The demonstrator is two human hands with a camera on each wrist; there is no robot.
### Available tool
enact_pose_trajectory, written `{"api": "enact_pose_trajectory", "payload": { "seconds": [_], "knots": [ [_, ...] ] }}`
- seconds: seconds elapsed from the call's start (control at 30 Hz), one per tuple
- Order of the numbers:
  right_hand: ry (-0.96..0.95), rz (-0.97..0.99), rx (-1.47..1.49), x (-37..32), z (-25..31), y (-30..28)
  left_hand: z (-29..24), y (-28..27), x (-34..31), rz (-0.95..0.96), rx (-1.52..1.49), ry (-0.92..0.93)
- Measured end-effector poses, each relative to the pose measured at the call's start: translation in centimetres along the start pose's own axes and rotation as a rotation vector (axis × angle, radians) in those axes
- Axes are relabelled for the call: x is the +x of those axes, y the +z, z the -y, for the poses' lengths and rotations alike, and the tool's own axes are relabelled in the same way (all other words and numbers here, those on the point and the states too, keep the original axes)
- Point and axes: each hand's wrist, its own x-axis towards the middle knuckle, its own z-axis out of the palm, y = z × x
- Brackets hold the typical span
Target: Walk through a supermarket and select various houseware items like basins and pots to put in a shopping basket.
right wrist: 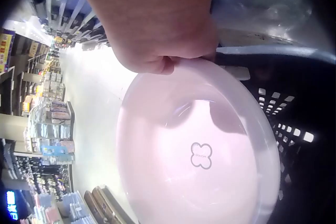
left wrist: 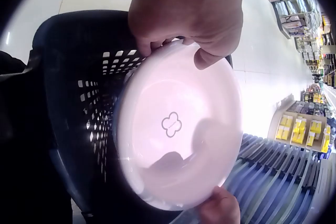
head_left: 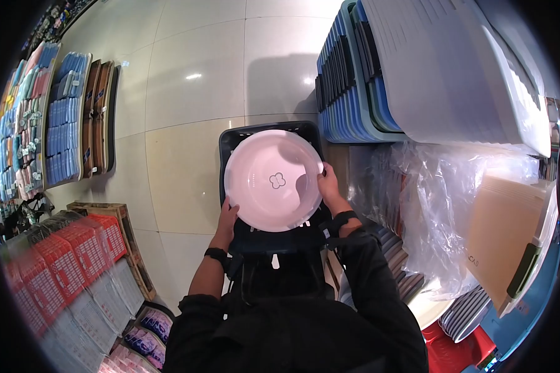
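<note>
A round pale pink basin with a grey flower outline on its bottom lies over a black shopping basket with slotted walls. My left hand grips the basin's rim at the near left, its thumb on the inner side in the left wrist view. At the right rim my right hand grips too, thumb over the edge, fingers hidden beneath. Shadows of the hands fall inside the basin. In the right wrist view the basin appears tilted, with the basket wall beside it.
Stacked blue and grey plastic tubs and a large white one rise at the right, above clear plastic wrapping. Left are racks of folded goods and red packages on a wooden pallet. Pale floor tiles lie between.
</note>
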Motion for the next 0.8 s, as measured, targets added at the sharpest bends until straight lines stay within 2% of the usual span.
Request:
{"api": "enact_pose_trajectory", "payload": {
  "seconds": [0.07,0.13,0.17,0.27,0.33,0.43,0.63,0.73,0.8],
  "knots": [
    [-0.004,0.001,-0.029,-0.2,1.1,-0.1,0.0,-0.2,0.4,-0.042,-0.026,0.018],
    [-0.076,0.044,0.072,-0.1,1.4,-0.2,0.2,-1.0,1.1,0.096,-0.015,0.010],
    [-0.079,0.043,0.071,0.1,1.6,-0.3,0.5,-1.1,1.4,0.097,-0.016,0.013],
    [-0.081,0.059,-0.056,-0.4,2.3,-0.4,0.4,-0.4,0.6,0.084,-0.041,0.093],
    [-0.103,-0.023,-0.217,-0.4,2.1,0.1,0.5,0.1,0.4,0.049,0.038,0.059],
    [-0.167,-0.142,-0.233,-1.5,2.2,0.3,1.5,-0.1,1.6,0.104,0.038,0.125],
    [-0.287,-0.068,-0.174,-1.8,1.6,0.2,1.7,-0.3,2.7,0.091,-0.070,0.153],
    [-0.230,-0.047,-0.108,-1.1,1.2,0.2,-0.4,0.9,0.5,0.032,-0.037,0.067],
    [-0.219,-0.042,-0.056,-0.6,0.5,0.5,-0.9,0.8,0.1,0.061,-0.037,0.067]
  ]
}}
